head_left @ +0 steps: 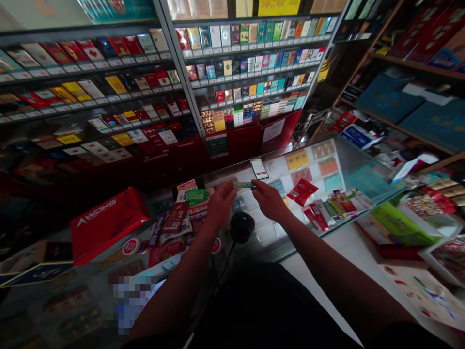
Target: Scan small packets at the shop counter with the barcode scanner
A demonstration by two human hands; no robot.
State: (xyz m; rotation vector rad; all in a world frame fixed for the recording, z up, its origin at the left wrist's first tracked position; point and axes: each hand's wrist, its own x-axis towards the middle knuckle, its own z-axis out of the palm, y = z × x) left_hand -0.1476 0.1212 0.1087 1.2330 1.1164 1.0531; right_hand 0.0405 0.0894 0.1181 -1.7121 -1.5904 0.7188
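Between my two hands, above the glass counter [276, 228], is a slim green packet [242, 184], perhaps a pack of gum. My left hand [221, 203] pinches its left end, and the fingers of my right hand [267, 198] close on its right end. Just below and between my wrists stands a black rounded device [242, 227] with a small blue light and a cord. A phone [259, 169] with a lit screen lies beyond my right hand. To the left of my left hand is a pile of snack packets [176, 218], partly covered by my forearm.
A red box [109, 225] sits at the counter's left. On the right lie a red pouch [302, 192] and a row of small packets [330, 208]. Shelves of cigarette packs [250, 65] stand behind the counter. A green carton [407, 223] is at the right.
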